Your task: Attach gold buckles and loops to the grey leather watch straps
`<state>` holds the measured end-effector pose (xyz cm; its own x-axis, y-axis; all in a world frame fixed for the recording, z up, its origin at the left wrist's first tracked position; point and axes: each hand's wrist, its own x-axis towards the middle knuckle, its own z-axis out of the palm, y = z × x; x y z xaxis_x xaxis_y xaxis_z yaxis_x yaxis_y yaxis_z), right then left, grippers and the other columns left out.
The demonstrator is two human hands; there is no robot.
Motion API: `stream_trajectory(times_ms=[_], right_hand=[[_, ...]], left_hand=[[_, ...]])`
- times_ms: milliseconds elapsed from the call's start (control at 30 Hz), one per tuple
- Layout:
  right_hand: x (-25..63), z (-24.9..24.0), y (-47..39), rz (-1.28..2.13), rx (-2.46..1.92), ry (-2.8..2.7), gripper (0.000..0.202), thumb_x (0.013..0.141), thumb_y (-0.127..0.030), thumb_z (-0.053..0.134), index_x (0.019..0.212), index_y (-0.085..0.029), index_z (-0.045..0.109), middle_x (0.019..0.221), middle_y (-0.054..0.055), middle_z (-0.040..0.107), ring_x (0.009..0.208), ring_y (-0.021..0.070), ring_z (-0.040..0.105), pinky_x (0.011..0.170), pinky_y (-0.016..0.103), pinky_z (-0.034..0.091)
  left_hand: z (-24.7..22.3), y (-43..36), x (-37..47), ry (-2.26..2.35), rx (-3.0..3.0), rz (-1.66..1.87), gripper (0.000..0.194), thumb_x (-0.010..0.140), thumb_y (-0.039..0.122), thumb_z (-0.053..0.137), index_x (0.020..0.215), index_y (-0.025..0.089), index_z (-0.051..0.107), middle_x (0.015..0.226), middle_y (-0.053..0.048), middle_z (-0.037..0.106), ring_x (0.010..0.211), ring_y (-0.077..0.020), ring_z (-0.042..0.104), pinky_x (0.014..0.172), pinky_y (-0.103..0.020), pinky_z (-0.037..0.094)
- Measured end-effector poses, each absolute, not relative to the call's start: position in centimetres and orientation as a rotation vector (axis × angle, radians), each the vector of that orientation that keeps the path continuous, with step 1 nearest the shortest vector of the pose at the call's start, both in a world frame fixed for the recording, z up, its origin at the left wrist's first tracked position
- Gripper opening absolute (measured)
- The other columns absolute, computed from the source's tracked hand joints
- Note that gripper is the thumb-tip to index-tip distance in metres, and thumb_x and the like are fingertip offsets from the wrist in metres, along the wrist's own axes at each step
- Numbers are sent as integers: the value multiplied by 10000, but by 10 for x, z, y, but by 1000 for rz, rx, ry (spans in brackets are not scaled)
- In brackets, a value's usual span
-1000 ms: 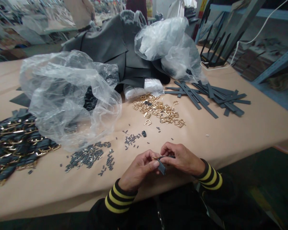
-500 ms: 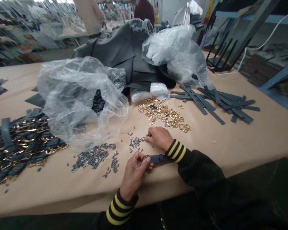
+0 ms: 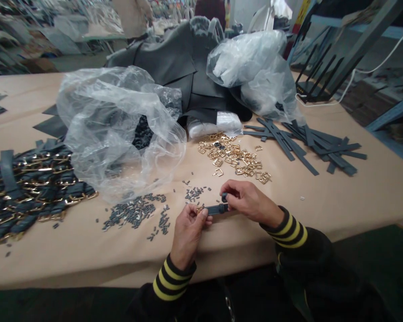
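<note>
My left hand pinches the gold-buckle end of a dark strap between thumb and fingers. A narrow dark band crosses the strap near its right end. My right hand is closed at that end, with a small dark loop between thumb and forefinger just above the strap. Whether its lower fingers also grip the strap is hidden. Beyond the hands lie a small scatter of short dark loops and a heap of gold buckles.
A larger pile of dark loops lies left of my hands. Buckled straps are heaped at far left. Clear plastic bags and dark sheet material stand behind. Loose dark strips and a black router are at right.
My right hand has moved from the small scatter of loops back to the strap's right end, carrying a small dark loop. My left hand still holds the buckle end.
</note>
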<state>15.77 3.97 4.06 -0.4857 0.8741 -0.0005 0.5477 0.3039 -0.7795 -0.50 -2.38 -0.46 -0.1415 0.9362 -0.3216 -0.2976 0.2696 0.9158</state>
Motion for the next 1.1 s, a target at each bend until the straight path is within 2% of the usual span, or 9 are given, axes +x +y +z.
stream_trajectory(times_ms=[100,200,300,433,733,967,1100], right_hand=[[160,28,15,1286,-1260,-1880,150,788,-121,412,829,-164,550,619,-27,559,476,73,528,478,183,408],[156,17,3,1399,-1306,-1623,127,780,-133,441,848,-160,546,646,-17,568,510,81,559,506,195,448],[154,13,1,1512,-1310,-1386,48,765,-174,499,807,-153,510,595,-25,559,529,99,585,524,216,489],[157,13,1,1610,-1272,-1200,105,732,-233,564,762,-146,515,569,-33,562,513,98,589,523,227,514],[159,16,-6,1686,-1261,-1091,247,665,-304,658,826,-120,625,660,13,649,625,132,642,620,268,545],[157,13,-9,1569,-1289,-1192,193,668,-281,663,787,-135,621,696,34,667,641,163,654,626,285,538],[160,9,-10,1693,-1195,-1120,219,669,-295,671,803,-136,601,687,16,659,641,151,651,644,296,542]], left_hand=[[-5,-23,0,1272,680,1265,285,658,263,684,829,161,479,629,49,580,539,-67,587,542,-172,470],[-4,-24,6,1280,725,1264,283,689,277,659,895,156,509,654,34,594,550,-66,586,557,-169,467],[-3,-25,9,1288,800,1264,250,700,279,649,879,156,525,668,31,597,556,-71,589,571,-178,474],[-1,-27,11,1276,896,1211,219,712,274,638,855,152,525,651,28,600,552,-83,590,564,-194,480],[1,-32,15,1401,1024,1225,188,727,279,619,830,164,512,643,27,572,564,-114,594,569,-230,484],[-3,-36,18,1376,1021,1197,183,740,281,608,844,170,505,666,16,586,583,-126,607,571,-243,489],[-3,-36,21,1274,920,1212,184,728,277,622,829,168,513,680,12,612,592,-126,618,592,-248,502]])
